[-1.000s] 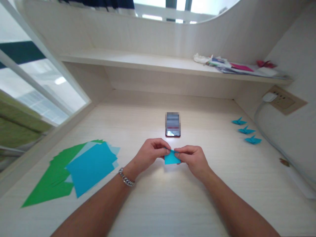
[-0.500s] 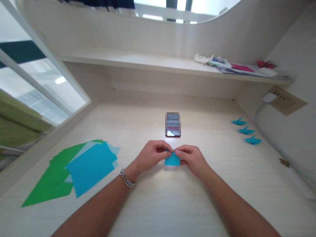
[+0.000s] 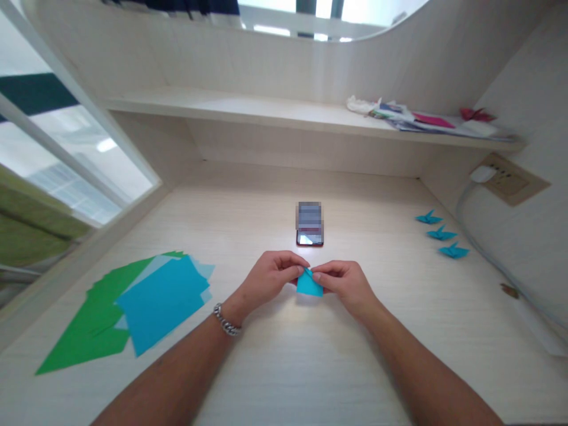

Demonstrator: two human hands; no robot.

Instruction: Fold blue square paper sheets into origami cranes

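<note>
Between my hands is a small folded piece of blue paper (image 3: 309, 285), held just above or on the desk; I cannot tell which. My left hand (image 3: 276, 273) pinches its upper left edge between thumb and fingers. My right hand (image 3: 342, 281) grips the upper right side, thumb in front and some fingers hidden behind the paper. A phone (image 3: 310, 225) lies just beyond the hands. To the left, blue paper sheets (image 3: 164, 302) lie fanned over green paper sheets (image 3: 89, 331).
Three folded blue paper cranes (image 3: 453, 251) stand in a row at the right. A cable (image 3: 477, 242) runs from the wall socket (image 3: 510, 178) along the right edge. Papers (image 3: 421, 120) lie on the shelf (image 3: 248, 112) above the desk (image 3: 275, 378).
The top edge of the blue paper has shifted between my fingers, and the piece now sits slightly tilted. My left fingers have moved a little up and left.
</note>
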